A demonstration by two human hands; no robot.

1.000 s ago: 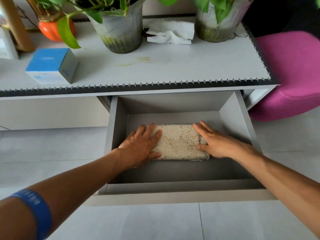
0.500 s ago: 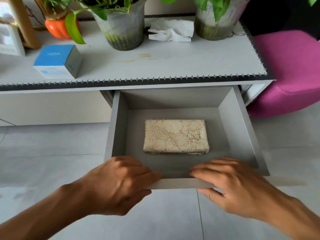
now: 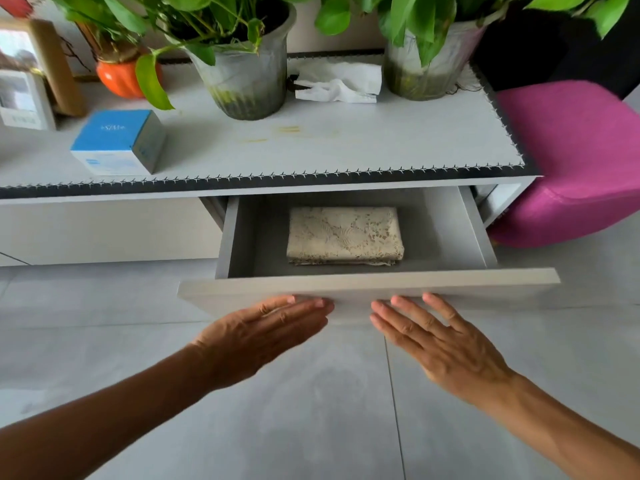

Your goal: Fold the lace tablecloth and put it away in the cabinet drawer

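Both hands flat, gripping nothing: left hand [image 3: 263,336] and right hand [image 3: 446,344] against the grey drawer's front panel [image 3: 485,282]. Risk: an uneven push racks the drawer; the folded cream lace tablecloth [image 3: 344,235] could slide back.

A second ago both hands lay on the folded lace tablecloth [image 3: 345,235] inside the drawer [image 3: 367,284]; half a second ago they had come off it and curled over the drawer's front edge. Now the left hand [image 3: 263,336] and right hand [image 3: 440,341] are flat, fingers extended, against the front panel. The drawer has slid partway into the cabinet [image 3: 311,147], so the tablecloth now sits close under the cabinet's front edge.
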